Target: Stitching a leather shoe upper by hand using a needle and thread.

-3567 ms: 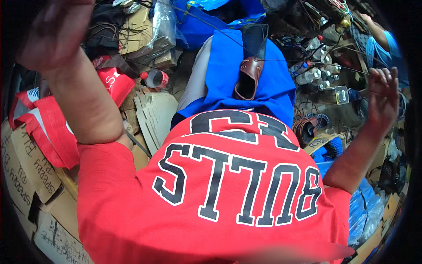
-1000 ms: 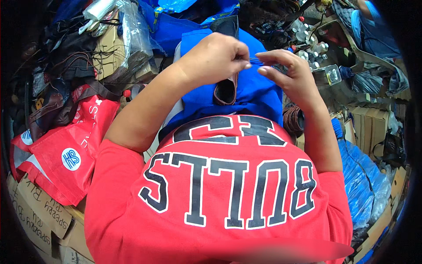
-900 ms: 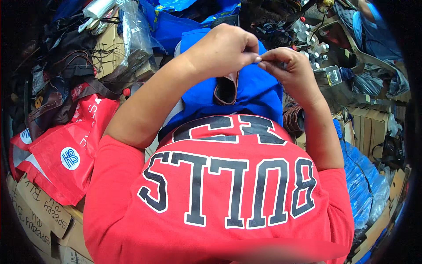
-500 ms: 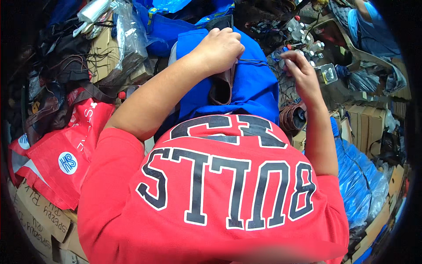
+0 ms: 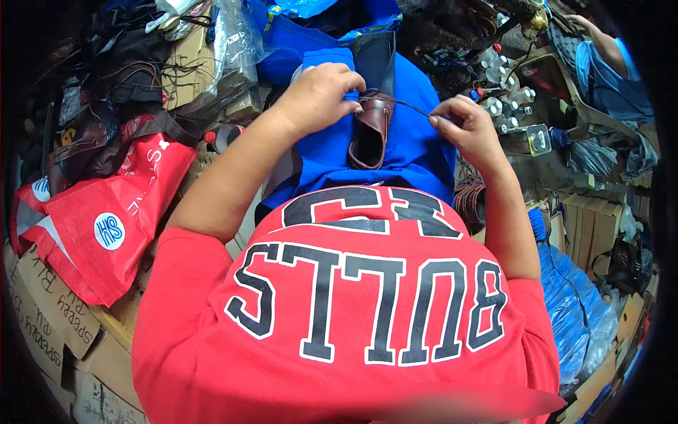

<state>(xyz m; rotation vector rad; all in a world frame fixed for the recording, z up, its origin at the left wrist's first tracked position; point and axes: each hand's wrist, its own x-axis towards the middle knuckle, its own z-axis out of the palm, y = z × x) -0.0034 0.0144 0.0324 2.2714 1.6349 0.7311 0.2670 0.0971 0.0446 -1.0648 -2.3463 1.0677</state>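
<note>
On my lap, over blue cloth, lies a brown leather shoe (image 5: 371, 143), its opening turned toward me. At the shoe's left edge is my left hand (image 5: 321, 99), fingers curled and thumb close to the leather; what its fingertips grip is too small to make out. A thin dark cord (image 5: 406, 104) runs from the shoe's upper side to my right hand (image 5: 467, 128). Away to the right of the shoe, that hand is closed, pinching the cord between thumb and fingers. A dark flat strip (image 5: 374, 62) extends beyond the shoe's far end.
Small bottles (image 5: 498, 106) crowd the far right, near another person's arm (image 5: 600, 46). A red bag (image 5: 134, 226) sits at left above cardboard (image 5: 49, 304). Blue plastic (image 5: 565, 297) lies by my right elbow, and a blue bag (image 5: 282, 53) beyond my lap.
My left hand has shifted left and nearer, uncovering more of the shoe. My right hand has come down and slightly inward, with the cord stretched toward it.
</note>
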